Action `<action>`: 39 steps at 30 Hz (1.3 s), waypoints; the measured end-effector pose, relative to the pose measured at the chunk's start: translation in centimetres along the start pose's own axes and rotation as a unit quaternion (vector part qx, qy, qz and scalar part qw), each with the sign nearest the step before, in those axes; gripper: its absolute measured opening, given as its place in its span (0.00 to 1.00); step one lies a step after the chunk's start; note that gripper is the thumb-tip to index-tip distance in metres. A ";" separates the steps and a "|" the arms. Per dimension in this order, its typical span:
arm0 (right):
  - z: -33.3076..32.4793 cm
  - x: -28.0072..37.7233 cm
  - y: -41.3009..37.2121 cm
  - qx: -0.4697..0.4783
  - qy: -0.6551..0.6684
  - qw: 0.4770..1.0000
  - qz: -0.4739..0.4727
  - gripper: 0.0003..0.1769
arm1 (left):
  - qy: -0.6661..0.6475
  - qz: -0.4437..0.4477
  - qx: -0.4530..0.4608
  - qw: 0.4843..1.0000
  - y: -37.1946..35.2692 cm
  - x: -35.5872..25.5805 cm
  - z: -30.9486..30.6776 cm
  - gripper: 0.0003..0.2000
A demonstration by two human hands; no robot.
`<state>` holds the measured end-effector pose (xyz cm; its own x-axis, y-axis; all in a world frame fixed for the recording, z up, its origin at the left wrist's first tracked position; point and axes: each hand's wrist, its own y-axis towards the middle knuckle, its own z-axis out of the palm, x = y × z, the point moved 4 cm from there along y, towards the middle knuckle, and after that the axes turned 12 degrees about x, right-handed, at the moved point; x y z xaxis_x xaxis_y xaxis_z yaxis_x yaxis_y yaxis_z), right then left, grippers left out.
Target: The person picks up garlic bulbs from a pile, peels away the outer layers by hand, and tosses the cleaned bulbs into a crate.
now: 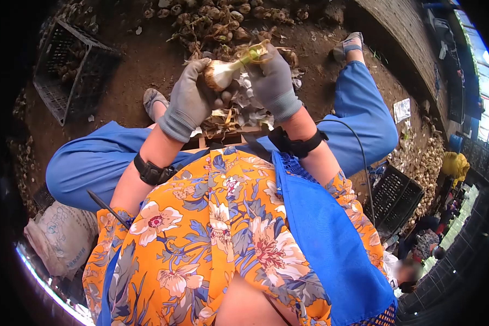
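The left hand point(189, 103), in a grey knit glove, is closed around a pale, round garlic bulb point(217, 75). The right hand point(274, 81), gloved alike, pinches the bulb's yellow-green dried stalk point(249, 54) just beyond that hold. The bulb looks light and firm, its papery skin likely to flake and slip, so a full-palm hold on the body seems soundest. The stalk appears stiff but snappable. Loose white papery skins point(244, 111) lie under the grip.

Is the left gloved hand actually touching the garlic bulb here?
Touching. The head view shows the left hand cupping the garlic bulb, glove fingers wrapped against its side with no gap.
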<state>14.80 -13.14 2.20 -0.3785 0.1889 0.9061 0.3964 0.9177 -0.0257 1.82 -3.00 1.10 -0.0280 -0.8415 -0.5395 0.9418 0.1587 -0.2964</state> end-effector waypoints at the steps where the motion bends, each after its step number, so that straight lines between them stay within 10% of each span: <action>1: -0.1 0.1 0.1 -0.045 0.015 0.998 -0.043 0.17 | -0.062 -0.047 0.037 0.996 0.0 0.4 0.1 0.24; 6: 0.5 0.0 -0.3 0.100 0.249 0.963 0.011 0.15 | 0.057 -0.020 -0.013 0.998 -0.2 0.8 -1.5 0.30; 9: 1.8 -1.0 -0.5 0.110 0.469 0.870 0.108 0.14 | 0.640 0.211 -0.084 0.734 -0.3 -0.9 -0.6 0.27; 13: 0.7 -4.1 0.3 -0.031 0.375 0.921 0.099 0.10 | 0.276 -0.002 0.002 0.961 -0.7 -1.2 1.2 0.27; 15: -1.2 -6.8 0.1 -0.162 0.303 0.925 0.160 0.09 | 0.223 -0.023 0.050 0.973 -0.6 -1.0 1.4 0.27; 17: -3.8 -7.0 0.1 0.009 -0.083 0.966 0.244 0.13 | 0.156 -0.010 0.075 0.985 -0.9 -1.2 1.8 0.30; 20: -3.1 -7.1 -1.3 -0.027 -0.378 0.918 0.120 0.14 | 0.206 -0.011 0.035 0.978 -1.0 -1.6 1.3 0.31; 25: -0.6 0.9 -0.5 0.014 0.112 0.994 0.000 0.10 | 0.290 0.018 0.037 0.956 -0.2 -1.2 0.1 0.30; 33: 0.6 1.9 -0.1 -0.027 -0.112 0.992 -0.043 0.05 | 0.339 0.018 0.030 0.940 -0.8 -1.5 0.4 0.28; 39: 0.5 -0.4 0.0 0.009 0.009 0.998 0.058 0.07 | 0.265 0.020 -0.029 0.964 -0.5 -1.7 -1.6 0.25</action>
<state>14.56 -13.04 1.63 -0.3156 0.2884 0.9040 0.4209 0.8964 -0.1391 0.82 -0.85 0.87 -0.1743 -0.4553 -0.8731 0.9258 0.2264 -0.3028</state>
